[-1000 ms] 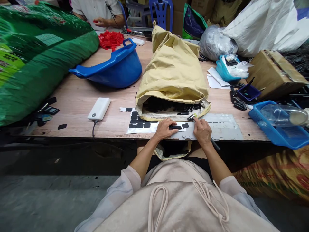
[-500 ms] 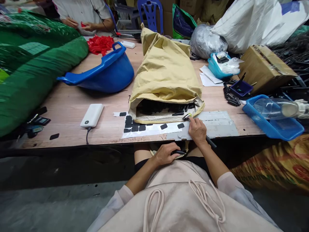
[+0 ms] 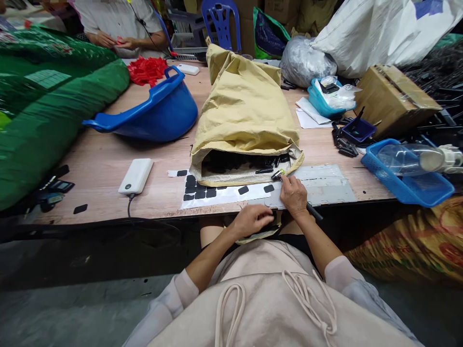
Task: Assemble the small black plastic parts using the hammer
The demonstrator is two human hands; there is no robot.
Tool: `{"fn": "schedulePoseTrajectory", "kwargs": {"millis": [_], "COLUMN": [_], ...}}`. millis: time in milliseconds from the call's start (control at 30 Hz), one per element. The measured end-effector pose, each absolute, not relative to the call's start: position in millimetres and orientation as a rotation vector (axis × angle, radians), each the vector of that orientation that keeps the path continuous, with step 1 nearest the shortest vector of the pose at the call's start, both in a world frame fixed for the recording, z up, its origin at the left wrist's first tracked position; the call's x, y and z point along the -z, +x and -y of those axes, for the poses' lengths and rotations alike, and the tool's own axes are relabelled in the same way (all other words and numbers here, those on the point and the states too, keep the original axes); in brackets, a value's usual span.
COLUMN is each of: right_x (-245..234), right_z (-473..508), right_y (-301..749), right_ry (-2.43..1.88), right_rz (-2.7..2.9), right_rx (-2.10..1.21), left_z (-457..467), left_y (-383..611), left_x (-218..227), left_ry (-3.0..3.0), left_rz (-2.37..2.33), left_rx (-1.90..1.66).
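My right hand [image 3: 293, 195] is closed round a small hammer [image 3: 314, 212] with a black handle; its shiny metal head lies by the mouth of a yellow paper sack [image 3: 249, 111]. Dark black plastic parts [image 3: 264, 170] show inside that sack. Just below the table edge, my left hand [image 3: 252, 220] has its fingers stretched out and apart, holding nothing that I can see. Beneath it, on my lap, is the pale yellow rim of another bag [image 3: 260, 236], mostly hidden. A white strip with black rounded stickers [image 3: 243, 190] lies before the sack, beside a grey plate [image 3: 325, 185].
On the left are a blue basin [image 3: 159, 113], a white power bank [image 3: 136, 176] with a cable, and a green sack [image 3: 54, 115]. At right stand a blue basket [image 3: 408, 185] with a plastic bottle and a cardboard box [image 3: 394, 101]. Across the table, a person's hands [image 3: 117, 41] handle something red.
My left hand has let go of a black plastic piece and moved slightly up towards the table edge, its fingers spreading. My right hand stays on the hammer. The view has shifted slightly.
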State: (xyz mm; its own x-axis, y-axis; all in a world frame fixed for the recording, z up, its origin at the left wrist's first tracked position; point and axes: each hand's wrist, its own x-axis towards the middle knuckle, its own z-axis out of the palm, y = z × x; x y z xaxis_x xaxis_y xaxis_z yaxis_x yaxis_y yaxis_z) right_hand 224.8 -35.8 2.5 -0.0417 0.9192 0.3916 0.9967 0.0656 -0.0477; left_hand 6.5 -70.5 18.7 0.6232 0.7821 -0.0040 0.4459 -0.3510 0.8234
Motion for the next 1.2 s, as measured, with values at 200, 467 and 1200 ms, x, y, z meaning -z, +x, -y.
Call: {"fn": "schedulePoseTrajectory", "kwargs": {"millis": [200,467,1200], "right_x": [-4.3,-5.2,-3.5], "right_z": [36.7,37.9,36.2], "right_y": [223.8,222.1,225.1], "right_ry": [-1.910,-1.903,-1.907], "right_rz": [2.044,2.036,2.035], "right_rx": [0.324,0.360,0.351], "left_z": [-36.3,-56.7,-66.9], "left_y": [29.6,40.4,40.5], "left_x": [-35.7,-26.1,-19.8], "left_ry": [2.094,2.070,2.157], "left_rz": [-1.567,-1.657,-1.607], "left_rx": [-0.851,-0.626,-0.545]}}
